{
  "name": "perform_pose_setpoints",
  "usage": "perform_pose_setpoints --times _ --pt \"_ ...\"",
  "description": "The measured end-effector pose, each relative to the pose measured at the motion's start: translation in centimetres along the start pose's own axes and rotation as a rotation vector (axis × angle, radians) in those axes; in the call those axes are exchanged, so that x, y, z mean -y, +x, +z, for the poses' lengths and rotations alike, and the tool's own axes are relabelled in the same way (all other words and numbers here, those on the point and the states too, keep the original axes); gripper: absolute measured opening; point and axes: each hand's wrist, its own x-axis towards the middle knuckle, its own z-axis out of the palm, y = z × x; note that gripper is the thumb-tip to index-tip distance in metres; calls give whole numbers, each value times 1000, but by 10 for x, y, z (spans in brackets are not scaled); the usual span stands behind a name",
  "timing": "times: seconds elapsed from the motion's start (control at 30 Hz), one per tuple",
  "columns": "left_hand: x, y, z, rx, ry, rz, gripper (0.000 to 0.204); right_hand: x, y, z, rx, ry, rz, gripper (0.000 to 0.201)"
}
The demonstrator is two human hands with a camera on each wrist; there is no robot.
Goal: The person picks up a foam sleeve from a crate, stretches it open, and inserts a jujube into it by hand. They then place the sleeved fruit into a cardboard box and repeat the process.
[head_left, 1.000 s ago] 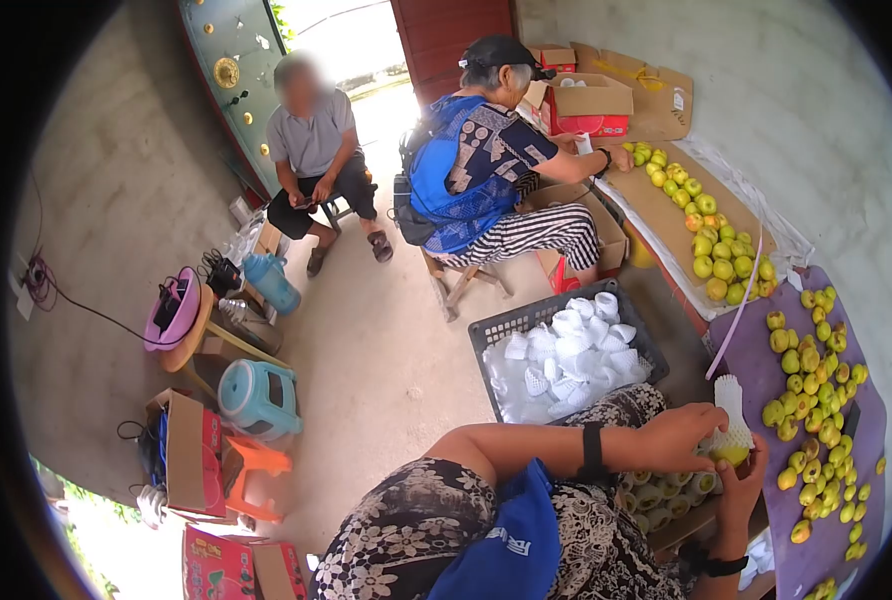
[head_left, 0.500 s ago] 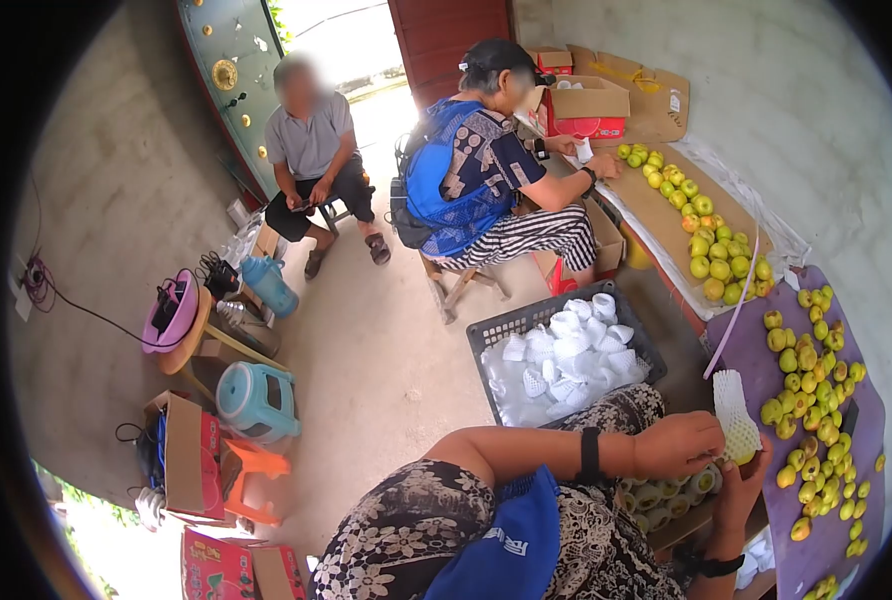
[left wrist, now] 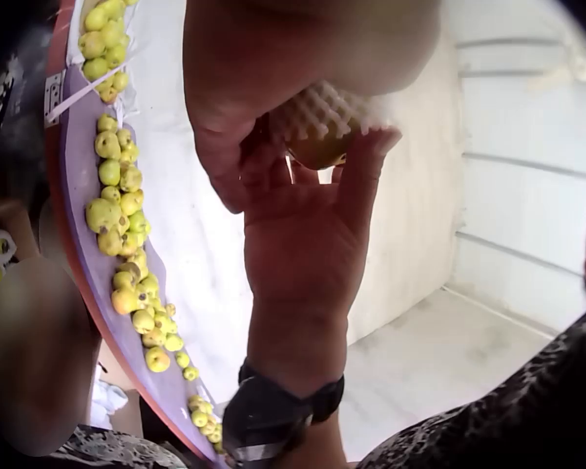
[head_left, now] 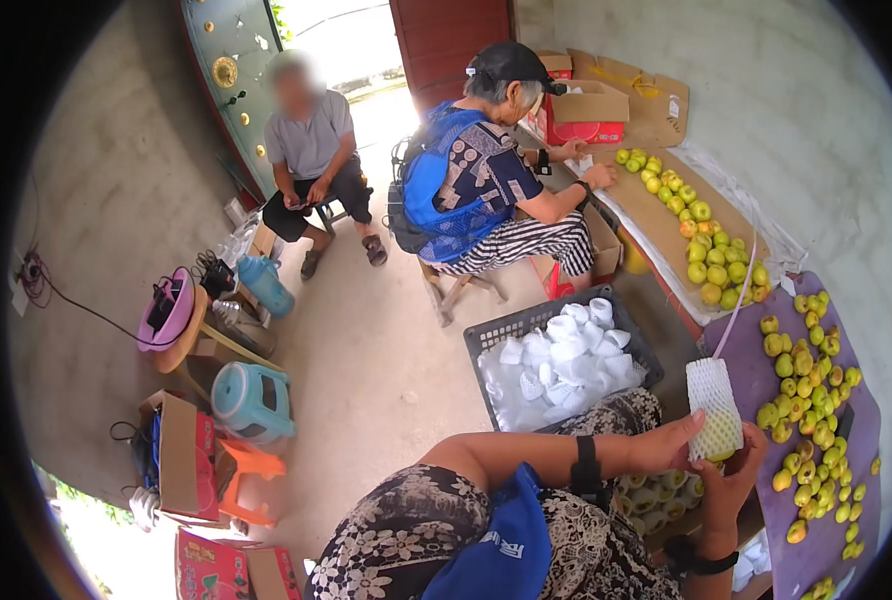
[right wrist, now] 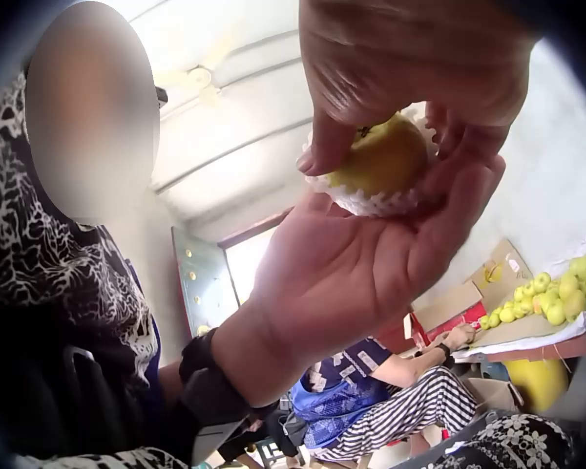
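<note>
A white foam net sleeve (head_left: 714, 400) stands upright over a yellow-green apple (right wrist: 386, 161) between my two hands. My left hand (head_left: 669, 440) holds the net from the left, with its thumb along the front of the mesh. From the right and below, my right hand (head_left: 731, 478) grips the apple's exposed end. In the right wrist view, the right thumb presses on the apple near its stem, and the net wraps its lower side. The left wrist view shows the net's frilled edge (left wrist: 327, 112) around the apple, partly hidden by fingers.
A black crate (head_left: 481, 340) of white foam nets stands ahead. Many apples (head_left: 806, 385) lie on a purple mat (head_left: 781, 540) at right. Below my hands sits a box of netted apples (head_left: 656, 500). Another person (head_left: 496, 170) works at the cardboard-covered table; one more (head_left: 311, 145) sits near the door.
My hands have shifted slightly left with the apple, and the net now reaches further down over it. My left hand has turned, thumb now on the net's front. The person ahead has moved their hands.
</note>
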Motion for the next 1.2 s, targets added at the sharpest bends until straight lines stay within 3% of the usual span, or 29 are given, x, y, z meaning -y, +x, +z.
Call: perform_pose_setpoints --times 0.1,0.23,0.4,0.53,0.63,0.83,0.9,1.2 --pt "-17 -6 0 -25 -29 -51 76 10 8 -3 135 50 17 74" --pt "-13 -6 -2 25 -31 4 77 17 10 0 89 52 35 66" --pt "-9 -9 2 -1 28 49 83 18 11 -6 83 -154 -124 59" --pt "-12 -12 1 -16 5 53 89 26 14 -7 120 -138 -94 56" --pt "-14 -12 2 35 25 35 88 24 13 -11 107 -145 -66 51" --pt "-19 -11 0 66 177 75 82 26 8 -14 65 -308 -179 42" --pt "-17 -10 1 56 6 11 77 28 8 -11 43 -353 -262 38" --pt "-21 -15 6 16 -66 -61 68 26 3 -8 3 -315 -140 34"
